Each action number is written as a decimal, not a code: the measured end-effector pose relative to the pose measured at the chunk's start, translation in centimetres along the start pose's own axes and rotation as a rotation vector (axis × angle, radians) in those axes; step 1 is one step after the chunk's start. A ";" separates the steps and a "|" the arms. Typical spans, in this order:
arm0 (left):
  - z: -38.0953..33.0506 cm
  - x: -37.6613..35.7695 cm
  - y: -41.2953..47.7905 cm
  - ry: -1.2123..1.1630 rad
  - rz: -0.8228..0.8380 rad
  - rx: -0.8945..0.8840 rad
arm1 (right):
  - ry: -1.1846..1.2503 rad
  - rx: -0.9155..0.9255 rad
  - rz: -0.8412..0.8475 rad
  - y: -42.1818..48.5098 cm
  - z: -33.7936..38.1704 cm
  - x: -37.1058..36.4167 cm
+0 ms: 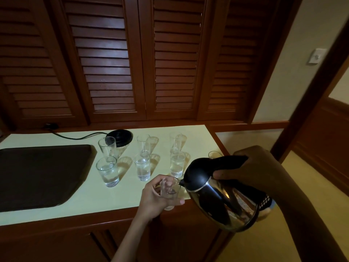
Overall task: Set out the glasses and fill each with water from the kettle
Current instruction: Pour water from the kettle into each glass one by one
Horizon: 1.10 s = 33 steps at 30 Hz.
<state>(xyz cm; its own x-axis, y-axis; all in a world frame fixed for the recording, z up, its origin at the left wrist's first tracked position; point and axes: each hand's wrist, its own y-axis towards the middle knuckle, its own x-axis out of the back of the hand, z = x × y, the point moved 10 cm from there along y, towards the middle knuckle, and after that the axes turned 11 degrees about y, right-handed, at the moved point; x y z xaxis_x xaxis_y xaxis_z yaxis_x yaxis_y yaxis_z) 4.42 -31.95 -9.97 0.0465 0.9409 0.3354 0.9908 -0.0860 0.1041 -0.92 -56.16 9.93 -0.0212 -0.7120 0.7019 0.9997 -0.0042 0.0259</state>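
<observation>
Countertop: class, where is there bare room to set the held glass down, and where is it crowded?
Bare: the front strip of the countertop between the black tray, the front row of glasses and its front edge; also the tray's own surface. Crowded: that row and the back row of glasses, from the kettle base toward the right edge.

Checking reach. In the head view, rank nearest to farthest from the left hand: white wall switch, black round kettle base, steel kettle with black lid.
1. Steel kettle with black lid: just right of the left hand.
2. Black round kettle base: counter's back, left.
3. White wall switch: far right wall.
</observation>
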 end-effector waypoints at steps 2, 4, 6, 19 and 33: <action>0.0 0.0 0.0 0.002 -0.003 -0.002 | 0.015 -0.007 -0.002 0.0 -0.1 0.1; 0.0 0.0 0.0 -0.004 -0.001 -0.005 | 0.019 -0.013 0.004 0.1 -0.2 0.1; 0.2 -0.2 0.0 -0.008 0.008 0.003 | -0.001 -0.011 0.001 0.2 -0.3 0.0; 0.6 -0.6 0.6 -0.054 0.026 0.021 | 0.026 -0.018 -0.003 0.5 -0.9 -0.1; 0.3 -0.8 0.3 -0.040 0.052 0.028 | 0.046 -0.027 0.006 0.2 -1.3 -0.3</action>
<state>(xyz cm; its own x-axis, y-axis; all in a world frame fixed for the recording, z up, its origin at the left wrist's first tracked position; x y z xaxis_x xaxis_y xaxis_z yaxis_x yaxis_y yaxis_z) 4.67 -32.65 -10.46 0.1021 0.9480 0.3014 0.9902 -0.1259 0.0608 -0.65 -56.87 8.82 -0.0156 -0.7437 0.6684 0.9998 -0.0185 0.0027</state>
